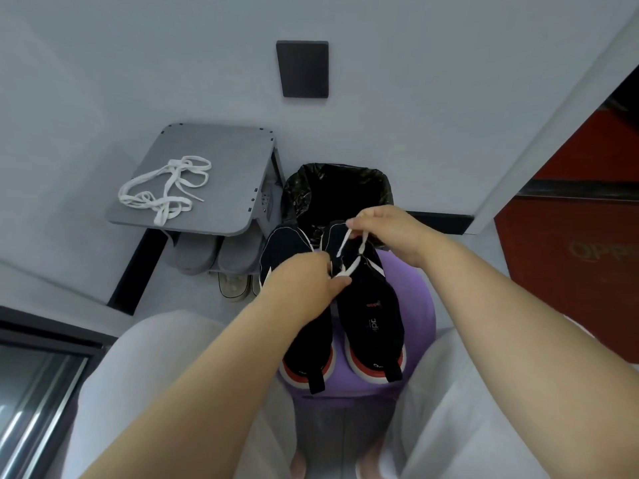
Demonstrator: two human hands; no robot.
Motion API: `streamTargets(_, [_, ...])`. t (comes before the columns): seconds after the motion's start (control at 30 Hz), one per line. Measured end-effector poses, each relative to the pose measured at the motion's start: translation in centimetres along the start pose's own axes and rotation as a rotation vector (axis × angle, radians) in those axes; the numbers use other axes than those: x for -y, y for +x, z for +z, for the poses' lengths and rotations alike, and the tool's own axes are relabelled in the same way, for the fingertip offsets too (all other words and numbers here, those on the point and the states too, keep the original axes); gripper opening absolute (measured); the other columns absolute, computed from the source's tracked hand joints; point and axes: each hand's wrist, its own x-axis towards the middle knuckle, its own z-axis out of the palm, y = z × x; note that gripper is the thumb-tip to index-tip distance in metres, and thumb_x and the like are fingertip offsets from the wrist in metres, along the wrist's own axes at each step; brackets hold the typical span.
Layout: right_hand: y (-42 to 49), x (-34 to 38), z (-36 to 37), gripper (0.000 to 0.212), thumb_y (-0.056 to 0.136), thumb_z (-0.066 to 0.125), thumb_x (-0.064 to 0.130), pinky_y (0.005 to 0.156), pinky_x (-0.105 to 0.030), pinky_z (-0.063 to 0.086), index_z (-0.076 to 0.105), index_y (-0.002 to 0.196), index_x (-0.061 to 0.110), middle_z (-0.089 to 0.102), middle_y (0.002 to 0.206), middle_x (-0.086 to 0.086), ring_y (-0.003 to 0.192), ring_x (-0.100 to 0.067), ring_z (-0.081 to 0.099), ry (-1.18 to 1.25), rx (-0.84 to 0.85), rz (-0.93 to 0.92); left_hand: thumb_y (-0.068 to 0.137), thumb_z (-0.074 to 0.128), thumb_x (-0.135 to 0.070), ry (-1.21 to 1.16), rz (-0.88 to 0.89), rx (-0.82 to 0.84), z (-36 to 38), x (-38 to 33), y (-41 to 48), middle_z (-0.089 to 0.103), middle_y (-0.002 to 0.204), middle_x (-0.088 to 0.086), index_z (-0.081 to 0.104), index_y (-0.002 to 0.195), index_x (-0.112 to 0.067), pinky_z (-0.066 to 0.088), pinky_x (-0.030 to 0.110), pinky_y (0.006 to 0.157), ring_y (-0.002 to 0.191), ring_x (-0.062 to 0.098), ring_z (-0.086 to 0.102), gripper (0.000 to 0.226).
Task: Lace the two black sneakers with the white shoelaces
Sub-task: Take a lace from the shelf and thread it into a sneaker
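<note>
Lacing the right sneaker, set beside the left sneaker on a purple stool, toes pointing away, heels nearest the camera. Right hand pinched shut on a loop of white lace, lifting it above the toe end; left hand closed low against the eyelets, apparently gripping the lace's other run, though fingertips partly hidden. Both forearms reaching forward and down, wrists converging over the shoe, right held higher than left. Second lace lying tangled on the grey stand, well apart, untouched. Best done by drawing both ends even before crossing, keeping the flat lace untwisted, steadying the shoe with the lower hand, pulling gently so the shoe stays seated on the stool.
</note>
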Motion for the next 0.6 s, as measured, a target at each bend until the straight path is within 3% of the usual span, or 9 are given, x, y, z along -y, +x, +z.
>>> streamTargets(0.1, [-0.1,0.6,-0.1,0.022,0.089,0.060,0.024,0.064,-0.020,0.037,0.056,0.067,0.019,0.058,0.069,0.005,0.064,-0.004,0.053,0.050,-0.029,-0.005,0.094,0.044,-0.044,0.169,0.030,-0.009,1.2,-1.0,0.6,0.054,0.078,0.001,0.056,0.092,-0.012,0.046,0.030,0.069,0.081,0.020,0.056,0.035])
streamTargets(0.2, [-0.1,0.0,-0.1,0.027,0.080,0.071,0.015,0.055,-0.018,0.036,0.045,0.070,0.019,0.051,0.067,0.005,0.060,-0.007,0.047,-0.293,0.012,-0.049,0.096,0.043,-0.041,0.245,0.071,-0.064,1.9,-1.5,0.8,0.039,0.065,-0.003,0.044,0.080,-0.014,0.040,0.029,0.063,0.075,0.020,0.052,0.031])
streamTargets(0.3, [0.1,-1.3,0.2,0.031,0.074,0.074,0.010,0.061,-0.022,0.040,0.044,0.078,0.016,0.051,0.074,0.004,0.066,-0.011,0.047,-0.511,0.060,-0.001,0.097,0.042,-0.038,0.261,0.108,-0.097,1.8,-1.6,0.8,0.041,0.074,-0.001,0.051,0.089,-0.015,0.040,0.029,0.065,0.077,0.018,0.050,0.026])
streamTargets(0.5, [0.6,-1.9,0.5,0.020,0.080,0.065,0.007,0.056,-0.020,0.037,0.050,0.091,0.013,0.048,0.075,0.002,0.068,-0.013,0.047,-0.559,0.057,-0.009,0.100,0.034,-0.034,0.338,0.337,-0.059,1.0,-1.7,-1.2,0.051,0.108,0.002,0.058,0.107,-0.014,0.042,0.029,0.078,0.095,0.020,0.056,0.033])
streamTargets(0.6, [0.9,-2.2,1.0,0.014,0.084,0.058,0.007,0.069,-0.026,0.043,0.050,0.093,0.015,0.052,0.088,-0.001,0.083,-0.017,0.051,-0.648,0.078,-0.006,0.100,0.034,-0.034,0.343,0.429,0.023,0.9,-1.8,-2.4,0.048,0.114,0.003,0.059,0.111,-0.014,0.041,0.028,0.079,0.096,0.019,0.053,0.034])
